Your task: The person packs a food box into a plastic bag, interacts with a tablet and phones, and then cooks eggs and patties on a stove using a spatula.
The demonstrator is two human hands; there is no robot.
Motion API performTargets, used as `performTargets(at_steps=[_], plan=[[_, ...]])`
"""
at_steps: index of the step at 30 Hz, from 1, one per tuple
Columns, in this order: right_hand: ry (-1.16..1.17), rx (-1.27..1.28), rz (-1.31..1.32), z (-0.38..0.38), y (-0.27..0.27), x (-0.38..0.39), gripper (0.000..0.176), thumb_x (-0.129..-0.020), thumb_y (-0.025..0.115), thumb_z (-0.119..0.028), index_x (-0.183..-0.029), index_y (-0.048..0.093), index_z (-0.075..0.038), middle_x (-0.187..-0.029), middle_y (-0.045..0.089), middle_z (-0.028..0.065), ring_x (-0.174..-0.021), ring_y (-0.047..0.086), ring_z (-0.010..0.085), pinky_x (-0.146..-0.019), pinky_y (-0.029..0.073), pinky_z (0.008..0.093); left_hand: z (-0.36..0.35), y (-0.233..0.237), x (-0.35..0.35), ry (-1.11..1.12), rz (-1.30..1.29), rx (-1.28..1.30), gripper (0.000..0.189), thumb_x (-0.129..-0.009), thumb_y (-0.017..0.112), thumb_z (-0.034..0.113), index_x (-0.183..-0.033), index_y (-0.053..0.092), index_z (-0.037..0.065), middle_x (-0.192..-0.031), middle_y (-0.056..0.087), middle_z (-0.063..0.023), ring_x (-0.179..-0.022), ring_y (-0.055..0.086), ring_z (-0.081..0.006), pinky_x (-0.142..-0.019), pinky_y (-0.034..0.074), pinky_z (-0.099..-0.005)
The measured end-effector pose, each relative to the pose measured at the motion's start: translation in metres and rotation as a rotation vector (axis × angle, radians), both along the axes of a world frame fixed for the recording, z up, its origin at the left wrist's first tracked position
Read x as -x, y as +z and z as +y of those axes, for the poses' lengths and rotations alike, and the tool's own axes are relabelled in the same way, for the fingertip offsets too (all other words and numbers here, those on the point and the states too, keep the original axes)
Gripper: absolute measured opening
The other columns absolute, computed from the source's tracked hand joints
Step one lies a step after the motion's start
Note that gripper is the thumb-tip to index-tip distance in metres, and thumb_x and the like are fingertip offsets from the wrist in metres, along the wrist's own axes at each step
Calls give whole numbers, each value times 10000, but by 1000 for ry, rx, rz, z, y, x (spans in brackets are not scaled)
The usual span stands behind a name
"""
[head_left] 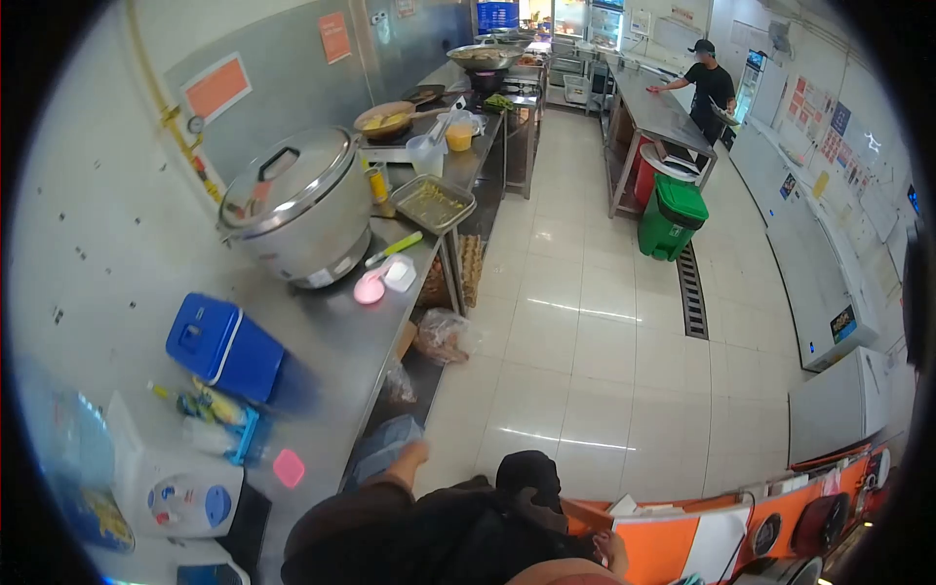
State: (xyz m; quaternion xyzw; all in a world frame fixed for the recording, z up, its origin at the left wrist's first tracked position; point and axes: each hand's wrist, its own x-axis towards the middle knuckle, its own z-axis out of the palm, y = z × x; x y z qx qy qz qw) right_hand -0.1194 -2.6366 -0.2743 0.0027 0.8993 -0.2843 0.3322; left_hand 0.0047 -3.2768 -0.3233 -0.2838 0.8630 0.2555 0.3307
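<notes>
Head view: left hand (413, 458) and right hand (612, 552) well apart; whether either grips, I cannot tell.
Pale blue plastic (382, 447): at the left hand, below the worktop (327, 366) edge; bag or tub unclear; long axis slants from lower left to upper right; which end is front, I cannot tell.
Orange panel (655, 546): just beside the right hand.
Pink square (289, 468): on the worktop, left of the left hand.
Green bin (673, 219): floor, well beyond both hands.

Blk. top (439, 541) w/ dk. brown L slv. (353, 507)
</notes>
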Motion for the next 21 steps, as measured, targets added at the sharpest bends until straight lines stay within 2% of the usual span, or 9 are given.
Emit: performTargets(at_steps=[3,7,9,10,12,15,16,17,21], plan=[[-407,-113,-208,-73,133,45,166,-773,636,-168,-887,643,-47,-730,634,111,-642,615,209,-572,488,334,-48,38,227,-153,503,-21,212,-837,463,204,-968,608,122,-1018,603,-164,-957,565,-354,-818,441,-463],[-417,-363,-579,-109,132,160,211,-797,588,-259,-874,659,-76,-816,638,78,-749,606,219,-698,474,371,-65,81,443,-264,694,-95,254,-755,535,88,-1000,599,110,-1004,609,-152,-946,576,-326,-829,450,-426],[-253,-486,-732,-154,146,256,245,-809,564,-304,-867,667,-90,-858,641,61,-803,601,225,-761,466,389,-67,118,525,33,805,-374,258,-779,551,116,-1030,589,76,-1033,612,-154,-971,577,-315,-845,445,-416],[-73,-552,-591,-146,94,306,416,-726,680,-419,-959,670,-75,-1055,636,117,-972,601,261,-812,455,413,-66,117,556,70,768,-429,257,-801,550,154,-1038,584,60,-1050,603,-163,-996,564,-315,-856,438,-413],[270,-582,-252,-181,60,417,487,-752,633,-469,-990,644,-44,-1046,616,180,-978,579,342,-827,456,434,-64,52,577,-27,686,-427,315,-873,492,277,-1057,574,35,-1089,580,-189,-1037,537,-326,-887,418,-413],[235,-334,327,-301,121,570,471,-741,666,-365,-1084,572,-58,-1079,588,188,-1019,552,348,-856,462,441,-61,47,576,-351,92,-182,398,-832,520,398,-1086,590,100,-1220,512,-158,-1148,452,-333,-987,343,-402],[263,-321,341,-356,171,617,445,-745,670,-325,-1097,566,-73,-1060,593,174,-1002,560,342,-838,470,443,-48,125,557,-262,238,45,342,-811,543,420,-1069,607,205,-1258,481,-129,-1200,393,-336,-1005,317,-425],[329,-277,369,-397,183,666,421,-761,657,-298,-1115,566,-89,-1042,592,167,-994,563,340,-821,473,448,-55,133,574,-203,353,1,276,-813,542,417,-1043,612,283,-1289,450,-102,-1242,329,-337,-1025,285,-438],[525,269,707,-542,221,811,335,-772,618,-172,-1076,583,-36,-957,603,165,-899,572,343,-783,460,412,-163,51,682,-172,426,-472,307,-823,546,380,-1047,608,179,-1232,496,-125,-1135,444,-340,-962,363,-407]])
